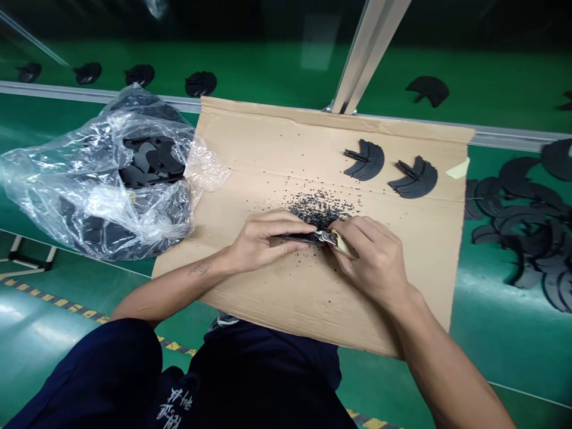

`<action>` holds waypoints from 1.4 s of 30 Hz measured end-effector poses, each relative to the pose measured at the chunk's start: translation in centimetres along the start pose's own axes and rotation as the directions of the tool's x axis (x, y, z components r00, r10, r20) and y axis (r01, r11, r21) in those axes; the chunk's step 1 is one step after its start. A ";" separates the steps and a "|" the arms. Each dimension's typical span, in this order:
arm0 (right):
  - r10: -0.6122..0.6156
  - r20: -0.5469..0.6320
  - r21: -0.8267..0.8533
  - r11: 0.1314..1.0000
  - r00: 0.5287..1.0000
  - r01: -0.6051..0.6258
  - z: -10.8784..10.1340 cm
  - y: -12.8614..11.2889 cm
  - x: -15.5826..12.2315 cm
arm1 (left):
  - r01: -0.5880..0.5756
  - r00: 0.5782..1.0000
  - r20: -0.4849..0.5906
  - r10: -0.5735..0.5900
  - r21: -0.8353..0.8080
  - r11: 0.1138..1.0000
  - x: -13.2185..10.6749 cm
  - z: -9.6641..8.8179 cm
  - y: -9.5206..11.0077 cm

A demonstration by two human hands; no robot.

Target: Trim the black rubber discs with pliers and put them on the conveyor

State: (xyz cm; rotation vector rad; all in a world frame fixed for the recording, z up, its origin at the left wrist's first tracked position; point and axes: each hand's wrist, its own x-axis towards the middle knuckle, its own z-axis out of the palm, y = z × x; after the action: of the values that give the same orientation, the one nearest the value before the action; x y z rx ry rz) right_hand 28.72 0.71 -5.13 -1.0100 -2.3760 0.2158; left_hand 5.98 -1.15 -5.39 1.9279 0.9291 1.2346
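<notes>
My left hand [263, 241] and my right hand [370, 256] meet over a flattened cardboard sheet [250, 286]. Between them my left fingers grip a thin black part [299, 238], most of it hidden. My right fingers pinch a small silver and beige object [335, 241], whose exact kind I cannot tell, against the part's end. A heap of black crumbs [319, 210] lies just beyond my hands. Farther along the cardboard lie two curved black moulded parts [366, 161] [415, 177], out of reach of my fingers.
A clear plastic bag [89, 185] full of black parts lies left of the cardboard. A loose pile of black curved parts [522, 226] sits on the green bench to the right. A metal rail [504, 136] and upright post [369, 53] cross behind, with more parts beyond.
</notes>
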 end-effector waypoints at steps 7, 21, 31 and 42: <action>-0.035 -0.020 -0.068 0.997 0.999 0.033 -0.2 0.0 0.0 | -0.013 1.000 0.013 0.013 0.014 1.000 0.0 0.0 0.1; 0.043 0.016 0.096 0.994 0.999 -0.044 0.0 -0.2 -0.1 | 0.006 1.000 0.012 -0.006 0.031 0.999 0.1 -0.2 0.3; 0.053 0.031 -0.117 0.992 0.998 -0.049 0.2 0.3 0.1 | -0.035 0.999 0.039 0.027 0.221 0.975 0.3 -0.4 -0.1; 0.002 -0.033 0.359 0.933 0.999 0.010 -0.4 -0.7 0.3 | -0.106 0.994 0.057 0.096 0.213 0.971 -0.2 -0.6 -0.7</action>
State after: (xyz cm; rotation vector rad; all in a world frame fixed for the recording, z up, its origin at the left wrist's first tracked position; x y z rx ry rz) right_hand 28.35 0.38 -4.44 -0.8252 -2.1991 0.6037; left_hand 5.20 -0.84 -5.84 2.1890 0.9858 1.1813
